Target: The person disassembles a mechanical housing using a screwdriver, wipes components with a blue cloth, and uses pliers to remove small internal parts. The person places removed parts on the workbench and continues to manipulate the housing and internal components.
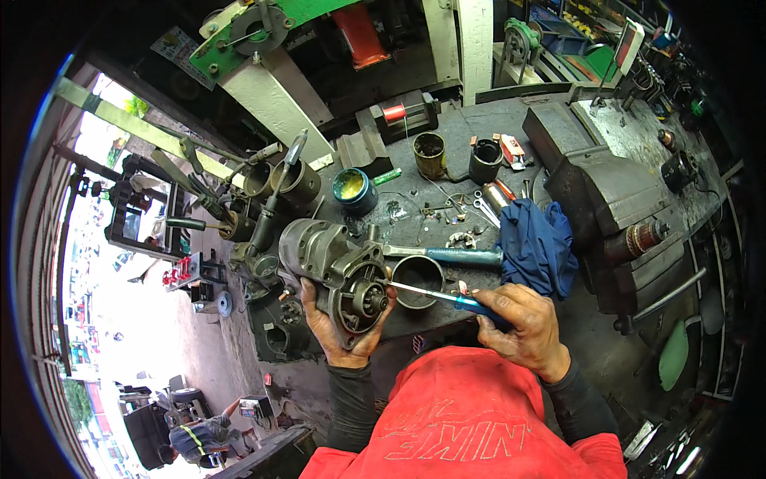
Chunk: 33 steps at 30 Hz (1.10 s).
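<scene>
A grey metal motor housing [315, 251] with an exposed toothed pinion [370, 297] sits in my left hand [343, 339], which is wrapped round its lower end, tilted toward me. My right hand [523, 323] grips a screwdriver [471, 305] by its blue handle, its thin shaft reaching left to the housing beside the pinion; exactly where the tip rests is too small to tell. Just behind the shaft stand an open metal cylinder [419, 271] and a hammer [463, 256] lying crosswise. A blue cloth [536, 243] lies beyond my right hand.
The grey workbench [463, 120] carries several cans, a blue tub of yellow grease [355, 191], wrenches [485, 207] and small parts. Dark metal blocks [590, 199] stand at right, and tools fill metal pots [299, 184] at left. Another person [195, 439] works on the ground at lower left.
</scene>
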{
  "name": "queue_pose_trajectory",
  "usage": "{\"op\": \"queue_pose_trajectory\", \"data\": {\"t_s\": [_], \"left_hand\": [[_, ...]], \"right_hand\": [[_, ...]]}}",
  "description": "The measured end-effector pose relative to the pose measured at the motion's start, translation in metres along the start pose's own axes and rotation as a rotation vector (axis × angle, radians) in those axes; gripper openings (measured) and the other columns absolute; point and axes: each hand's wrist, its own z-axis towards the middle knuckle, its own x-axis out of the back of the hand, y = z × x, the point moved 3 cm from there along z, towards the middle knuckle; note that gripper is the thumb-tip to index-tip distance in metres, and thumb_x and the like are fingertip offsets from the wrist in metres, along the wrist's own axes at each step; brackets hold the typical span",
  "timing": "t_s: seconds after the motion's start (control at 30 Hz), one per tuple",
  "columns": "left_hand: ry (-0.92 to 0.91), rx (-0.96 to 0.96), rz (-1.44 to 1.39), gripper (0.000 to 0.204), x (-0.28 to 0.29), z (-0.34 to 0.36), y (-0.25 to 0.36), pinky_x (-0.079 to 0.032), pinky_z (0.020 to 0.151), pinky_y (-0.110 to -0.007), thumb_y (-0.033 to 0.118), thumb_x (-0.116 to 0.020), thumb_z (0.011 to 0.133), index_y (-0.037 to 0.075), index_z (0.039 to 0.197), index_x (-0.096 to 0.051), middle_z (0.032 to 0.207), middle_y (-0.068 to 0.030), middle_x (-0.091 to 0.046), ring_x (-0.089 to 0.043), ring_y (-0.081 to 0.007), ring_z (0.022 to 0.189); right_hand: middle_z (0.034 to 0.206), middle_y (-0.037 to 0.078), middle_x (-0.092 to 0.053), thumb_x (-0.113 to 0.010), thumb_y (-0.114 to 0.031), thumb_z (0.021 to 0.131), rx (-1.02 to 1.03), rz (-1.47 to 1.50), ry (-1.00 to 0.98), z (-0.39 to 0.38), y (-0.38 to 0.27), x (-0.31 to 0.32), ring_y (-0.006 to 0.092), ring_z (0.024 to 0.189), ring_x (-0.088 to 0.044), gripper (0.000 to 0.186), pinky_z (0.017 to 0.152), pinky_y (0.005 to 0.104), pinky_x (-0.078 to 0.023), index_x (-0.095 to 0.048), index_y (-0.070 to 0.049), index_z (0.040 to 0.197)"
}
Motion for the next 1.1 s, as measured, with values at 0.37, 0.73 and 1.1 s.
{"op": "queue_pose_trajectory", "data": {"t_s": [0.37,0.73,1.1], "left_hand": [[0.154,-0.04,0.138,0.076,0.016,-0.014,-0.012,-0.053,0.096,-0.058,0.066,-0.064,0.092,0.013,0.147,-0.054,0.137,-0.0168,-0.064,-0.063,-0.0388,0.12],[0.257,-0.003,0.184,0.072,0.04,-0.016,-0.018,-0.055,0.094,-0.057,0.062,-0.068,0.092,0.012,0.142,-0.058,0.132,-0.0153,-0.068,-0.066,-0.0365,0.117],[0.23,0.034,0.199,0.072,0.039,-0.013,-0.024,-0.056,0.094,-0.057,0.062,-0.063,0.094,0.009,0.142,-0.057,0.13,-0.0168,-0.069,-0.068,-0.0373,0.114]], "right_hand": [[0.104,0.006,-0.061,-0.057,-0.014,0.108,-0.757,0.937,0.06,-0.045,0.013,-0.015,0.0099,0.073,-0.063,0.033,0.066,0.022,-0.056,-0.055,0.003,0.138],[0.106,0.004,-0.06,-0.057,-0.013,0.106,-0.89,0.777,0.17,-0.08,0.031,-0.032,0.0066,0.072,-0.058,0.026,0.063,0.022,-0.05,-0.064,0.0,0.128],[0.09,-0.002,-0.054,-0.053,-0.02,0.11,-0.823,0.814,0.246,-0.09,0.035,-0.038,0.0045,0.069,-0.055,0.036,0.056,0.0203,-0.046,-0.054,-0.002,0.141]]}}
